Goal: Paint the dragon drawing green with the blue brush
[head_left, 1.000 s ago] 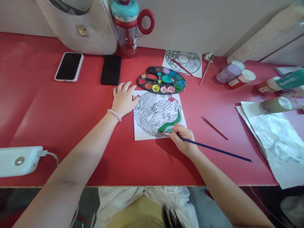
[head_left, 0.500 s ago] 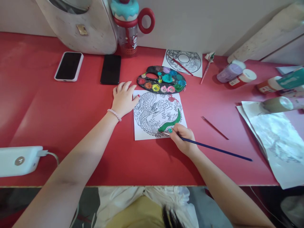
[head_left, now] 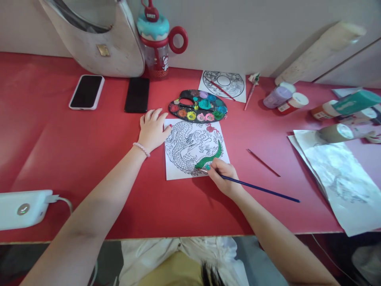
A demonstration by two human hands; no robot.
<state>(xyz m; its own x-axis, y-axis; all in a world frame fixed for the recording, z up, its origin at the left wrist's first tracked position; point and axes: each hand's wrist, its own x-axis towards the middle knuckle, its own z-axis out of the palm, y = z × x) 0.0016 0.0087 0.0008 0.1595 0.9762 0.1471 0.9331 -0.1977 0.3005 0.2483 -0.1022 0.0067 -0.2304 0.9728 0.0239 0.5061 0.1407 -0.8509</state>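
At the frame's centre, the paper (head_left: pixel 190 147) is touched by the spread left hand (head_left: pixel 152 130); the brush (head_left: pixel 258 187) is pinched in the right hand (head_left: pixel 228 186), best guided lightly within the outlines (head_left: pixel 180 153).

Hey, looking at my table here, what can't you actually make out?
All in the head view:
- Part of the dragon drawing, lower right: hidden by the right hand.
- Gripped stretch of the blue paintbrush: covered by the same hand.
- Left end of the white power bank: cut off by the left edge.
- Top of the handbag: cut off by the upper edge.
- Label print on the paint bottles: too small.
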